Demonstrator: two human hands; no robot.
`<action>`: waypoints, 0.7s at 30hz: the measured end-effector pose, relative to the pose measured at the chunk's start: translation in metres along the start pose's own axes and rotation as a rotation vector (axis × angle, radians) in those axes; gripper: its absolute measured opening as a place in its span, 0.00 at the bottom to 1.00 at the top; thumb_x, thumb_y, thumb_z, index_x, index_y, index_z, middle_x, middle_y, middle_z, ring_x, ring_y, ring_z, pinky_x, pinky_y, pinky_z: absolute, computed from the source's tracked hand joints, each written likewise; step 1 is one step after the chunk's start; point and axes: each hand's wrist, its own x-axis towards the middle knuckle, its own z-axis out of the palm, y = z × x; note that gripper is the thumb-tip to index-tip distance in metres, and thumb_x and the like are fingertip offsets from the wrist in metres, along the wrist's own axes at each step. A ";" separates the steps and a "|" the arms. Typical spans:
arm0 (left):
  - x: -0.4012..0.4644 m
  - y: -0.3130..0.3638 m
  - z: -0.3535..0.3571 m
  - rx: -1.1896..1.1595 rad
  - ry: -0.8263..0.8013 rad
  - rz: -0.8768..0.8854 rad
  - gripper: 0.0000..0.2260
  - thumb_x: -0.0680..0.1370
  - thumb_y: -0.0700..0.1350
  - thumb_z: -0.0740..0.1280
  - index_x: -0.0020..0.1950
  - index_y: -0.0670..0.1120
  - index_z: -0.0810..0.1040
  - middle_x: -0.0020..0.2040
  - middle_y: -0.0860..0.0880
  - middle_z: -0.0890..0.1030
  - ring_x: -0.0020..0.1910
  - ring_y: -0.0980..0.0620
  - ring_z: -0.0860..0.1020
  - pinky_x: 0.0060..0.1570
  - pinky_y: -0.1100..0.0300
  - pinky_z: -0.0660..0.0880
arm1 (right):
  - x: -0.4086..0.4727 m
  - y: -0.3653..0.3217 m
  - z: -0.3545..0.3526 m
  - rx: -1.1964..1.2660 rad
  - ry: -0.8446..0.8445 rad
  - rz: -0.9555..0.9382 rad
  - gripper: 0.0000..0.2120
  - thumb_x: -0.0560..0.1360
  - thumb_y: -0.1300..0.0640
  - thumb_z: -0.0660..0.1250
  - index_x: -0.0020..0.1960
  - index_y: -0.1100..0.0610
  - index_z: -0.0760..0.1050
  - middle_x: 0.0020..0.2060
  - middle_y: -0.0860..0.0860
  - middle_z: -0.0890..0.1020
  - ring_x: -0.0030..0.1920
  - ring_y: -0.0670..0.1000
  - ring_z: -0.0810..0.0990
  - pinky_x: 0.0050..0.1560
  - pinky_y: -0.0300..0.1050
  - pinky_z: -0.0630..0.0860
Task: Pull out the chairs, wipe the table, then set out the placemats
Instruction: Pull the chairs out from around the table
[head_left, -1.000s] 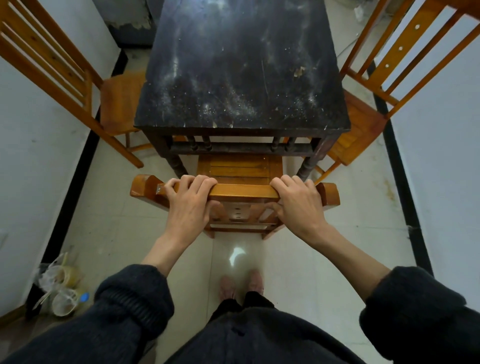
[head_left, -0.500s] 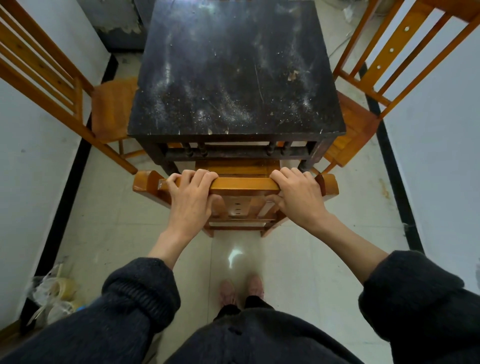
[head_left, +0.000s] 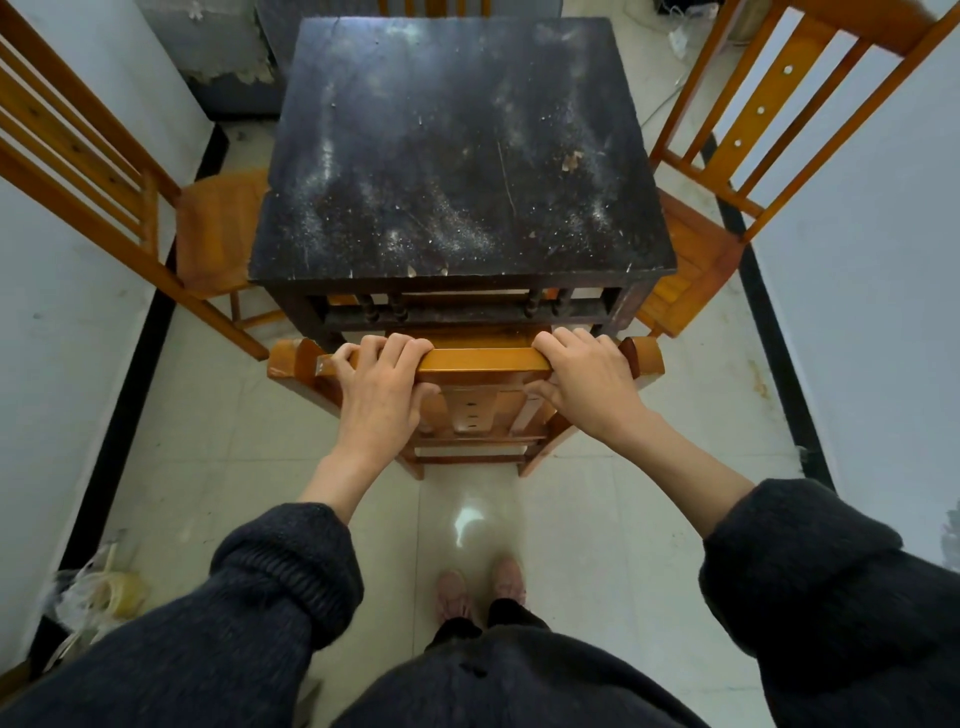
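Observation:
A dark square table (head_left: 457, 156) stands ahead, its top dusted with white powder and crumbs. An orange wooden chair (head_left: 483, 359) is tucked under its near side, and only a sliver of the seat shows. My left hand (head_left: 376, 395) grips the left part of the chair's top rail, fingers curled over it. On the right end of the same rail my right hand (head_left: 587, 384) holds on the same way. No cloth or placemat is in view.
A second wooden chair (head_left: 218, 228) sits at the table's left side and a third chair (head_left: 691, 260) at its right. White walls close in on both sides. Plastic bags (head_left: 98, 592) lie on the floor at lower left. My feet (head_left: 478, 587) stand on pale tiles.
The gap between the chair's top rail and the table's near edge has narrowed, and less of the seat shows. Both hands keep the same hold on the rail.

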 end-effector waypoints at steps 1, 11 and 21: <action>-0.001 0.000 0.000 0.007 -0.002 0.004 0.16 0.73 0.45 0.71 0.58 0.48 0.73 0.55 0.46 0.76 0.56 0.43 0.71 0.59 0.45 0.60 | 0.000 -0.001 -0.001 -0.005 -0.019 -0.003 0.17 0.74 0.48 0.66 0.59 0.54 0.69 0.54 0.53 0.78 0.55 0.54 0.75 0.57 0.50 0.71; -0.002 0.039 -0.028 -0.207 -0.007 -0.067 0.19 0.78 0.48 0.63 0.68 0.48 0.69 0.65 0.47 0.73 0.67 0.49 0.68 0.69 0.49 0.61 | -0.018 0.024 -0.049 0.020 0.223 0.016 0.15 0.76 0.47 0.60 0.58 0.54 0.75 0.53 0.53 0.81 0.55 0.54 0.77 0.57 0.51 0.71; 0.033 0.258 0.000 -0.355 0.153 0.053 0.14 0.79 0.44 0.61 0.65 0.48 0.71 0.61 0.50 0.75 0.58 0.63 0.68 0.53 0.79 0.61 | -0.097 0.206 -0.074 0.098 0.071 0.140 0.14 0.77 0.49 0.61 0.60 0.53 0.72 0.53 0.52 0.79 0.52 0.52 0.78 0.52 0.51 0.77</action>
